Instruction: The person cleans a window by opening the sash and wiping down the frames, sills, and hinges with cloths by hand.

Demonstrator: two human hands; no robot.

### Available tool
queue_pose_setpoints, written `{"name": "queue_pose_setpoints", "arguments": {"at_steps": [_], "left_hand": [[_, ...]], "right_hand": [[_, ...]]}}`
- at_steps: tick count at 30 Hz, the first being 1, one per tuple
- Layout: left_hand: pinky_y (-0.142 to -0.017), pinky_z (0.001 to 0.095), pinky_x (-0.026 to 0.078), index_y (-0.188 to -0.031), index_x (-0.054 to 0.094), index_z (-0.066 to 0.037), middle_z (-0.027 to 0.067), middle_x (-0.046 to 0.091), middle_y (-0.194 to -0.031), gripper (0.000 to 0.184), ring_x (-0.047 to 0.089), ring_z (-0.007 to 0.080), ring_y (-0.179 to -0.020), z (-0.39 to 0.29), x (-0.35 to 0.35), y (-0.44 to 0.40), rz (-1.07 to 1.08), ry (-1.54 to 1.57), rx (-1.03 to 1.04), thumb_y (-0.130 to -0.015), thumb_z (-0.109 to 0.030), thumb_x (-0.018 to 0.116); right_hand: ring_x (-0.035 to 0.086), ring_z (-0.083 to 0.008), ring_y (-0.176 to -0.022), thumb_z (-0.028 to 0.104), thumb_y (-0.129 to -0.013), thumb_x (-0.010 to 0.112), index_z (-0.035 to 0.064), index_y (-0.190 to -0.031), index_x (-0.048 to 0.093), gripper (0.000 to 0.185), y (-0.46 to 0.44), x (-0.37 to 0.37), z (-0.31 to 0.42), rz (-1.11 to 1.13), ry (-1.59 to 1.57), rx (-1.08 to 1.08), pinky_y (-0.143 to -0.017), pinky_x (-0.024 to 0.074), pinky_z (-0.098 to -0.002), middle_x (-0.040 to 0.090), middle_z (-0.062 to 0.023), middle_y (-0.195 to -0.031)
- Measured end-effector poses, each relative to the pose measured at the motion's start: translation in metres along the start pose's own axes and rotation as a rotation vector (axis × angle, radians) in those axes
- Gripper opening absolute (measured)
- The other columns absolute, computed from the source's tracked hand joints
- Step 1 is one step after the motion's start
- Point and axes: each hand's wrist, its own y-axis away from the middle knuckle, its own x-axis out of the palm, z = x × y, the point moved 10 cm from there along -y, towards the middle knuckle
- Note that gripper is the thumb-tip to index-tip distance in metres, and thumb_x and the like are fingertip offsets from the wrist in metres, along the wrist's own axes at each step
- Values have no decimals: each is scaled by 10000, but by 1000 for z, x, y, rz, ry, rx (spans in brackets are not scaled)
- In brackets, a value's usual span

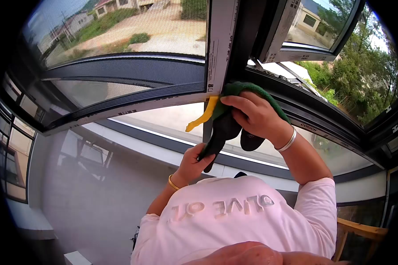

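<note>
By the window frame [221, 48], the right hand [258, 115] grips the cloth's [227, 128] green top and the left hand [193, 161] its black end, near a yellow strip [203, 117] and a screen [128, 31].

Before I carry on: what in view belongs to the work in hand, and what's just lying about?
In hand, seemingly in use:
green cloth in the right hand
dark material in the left hand
window frame beside them

Apparently just around:
wooden piece, lower right
white block, lower left

Yellow strip: role unclear.
</note>
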Motion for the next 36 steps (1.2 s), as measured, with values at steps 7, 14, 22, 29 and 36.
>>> {"name": "queue_pose_setpoints", "arguments": {"at_steps": [7, 14, 22, 29, 36], "left_hand": [[-637, 266, 436, -999, 625, -8, 21, 589, -782, 120, 505, 89, -691, 3, -1, 5, -67, -32, 8, -937, -86, 691], [-610, 251, 413, -1011, 624, 0, -5, 575, -757, 124, 475, 74, -671, 29, -20, 15, -199, 156, -80, -939, -78, 689], [-630, 241, 414, -1040, 626, -7, -26, 562, -795, 112, 474, 61, -710, 37, 1, -3, -51, 98, -154, -951, -59, 669], [-673, 212, 424, -1097, 635, -3, -43, 572, -861, 139, 480, 35, -762, 36, -5, -2, -95, 154, -140, -961, -29, 639], [-632, 231, 408, -1037, 628, -10, -33, 573, -798, 98, 481, 44, -721, 32, 14, -12, -20, 148, -140, -951, -44, 660]], "right_hand": [[639, -346, -910, -66, -682, 751, 67, -1172, 593, 533, -1, 4, -5, 17, 126, 34, -789, 541, -397, 614, -130, -1026], [637, -339, -878, -137, -699, 663, 61, -1167, 583, 515, -2, 9, -3, -182, -57, 89, -771, 532, -393, 613, -136, -969], [629, -318, -859, -68, -696, 725, 66, -1113, 604, 454, 8, -13, -15, -102, 188, 145, -752, 530, -376, 610, -118, -950], [636, -339, -844, -106, -700, 700, 68, -1152, 586, 498, -6, 12, -5, -133, -48, 82, -742, 534, -397, 597, -127, -961], [621, -334, -899, -65, -729, 689, 74, -1149, 581, 456, 7, -12, -26, 52, 116, 228, -767, 525, -412, 576, -131, -994]]}}
